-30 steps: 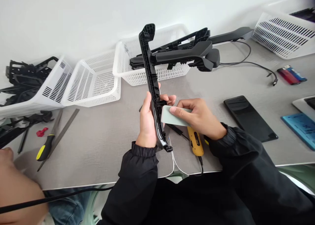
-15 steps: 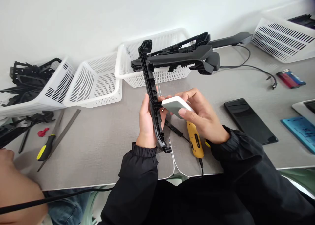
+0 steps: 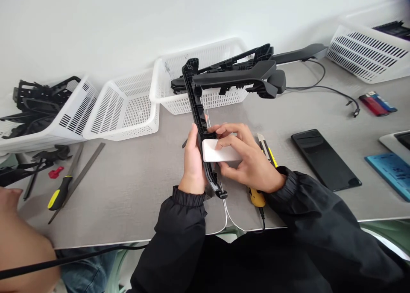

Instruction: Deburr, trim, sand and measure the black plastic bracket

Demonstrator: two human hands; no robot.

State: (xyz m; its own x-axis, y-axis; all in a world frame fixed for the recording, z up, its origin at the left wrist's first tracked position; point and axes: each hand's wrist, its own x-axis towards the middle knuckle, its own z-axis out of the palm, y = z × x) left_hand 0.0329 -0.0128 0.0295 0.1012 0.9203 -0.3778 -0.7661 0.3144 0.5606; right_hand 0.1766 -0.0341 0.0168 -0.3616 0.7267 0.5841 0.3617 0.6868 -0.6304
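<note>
Above the grey counter (image 3: 134,186), a long, ribbed black plastic frame piece (image 3: 197,113) stands nearly upright, matte, with notched edges and a clip at its lower end. The left hand (image 3: 194,165) is clamped around its lower half, fingers curled behind it. The right hand (image 3: 246,160) grips a smooth, pale rectangular block (image 3: 218,154), held flat against the frame's side.

White baskets (image 3: 123,109) along wall; yellow-handled screwdriver (image 3: 60,191) and file (image 3: 83,170) left; black phone (image 3: 325,158), lighters (image 3: 378,103), cable (image 3: 333,90) right; grey table (image 3: 134,190)
</note>
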